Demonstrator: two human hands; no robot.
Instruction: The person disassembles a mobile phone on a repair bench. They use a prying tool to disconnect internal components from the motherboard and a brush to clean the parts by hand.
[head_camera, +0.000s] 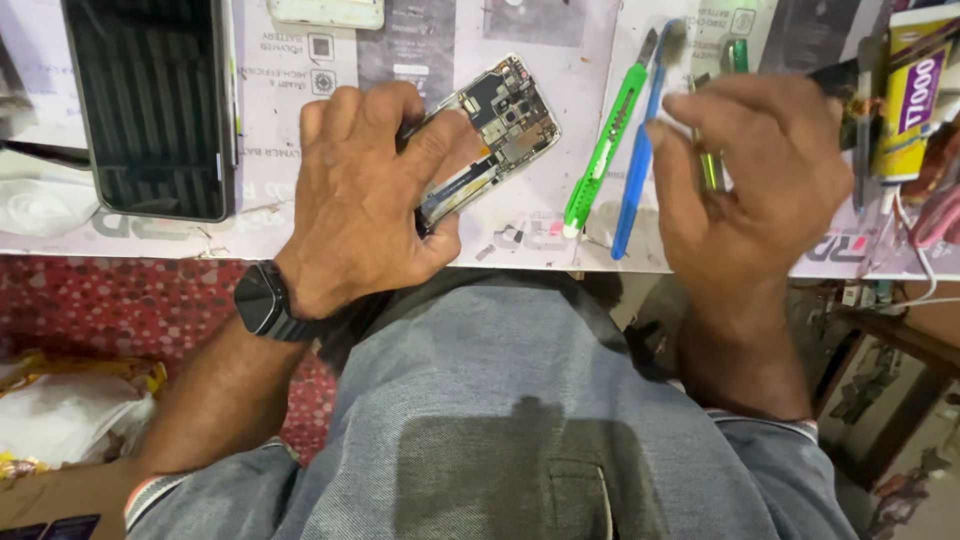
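My left hand (370, 195) grips an opened phone (500, 125) whose circuit board faces up, holding it tilted on the white work mat (290, 120). A black watch (262, 300) sits on that wrist. To the right, my right hand (760, 175) hovers over the mat with its fingers curled around a thin metal tool (710, 165), probably tweezers, mostly hidden by the fingers. A green plastic pry tool (600, 150) and a blue brush-tipped tool (640, 140) lie between the two hands.
A dark phone screen panel (150, 100) lies at the left of the mat. A yellow glue tube (910, 95) stands at the far right beside cables. My grey shirt fills the foreground, with red patterned floor and bags at the lower left.
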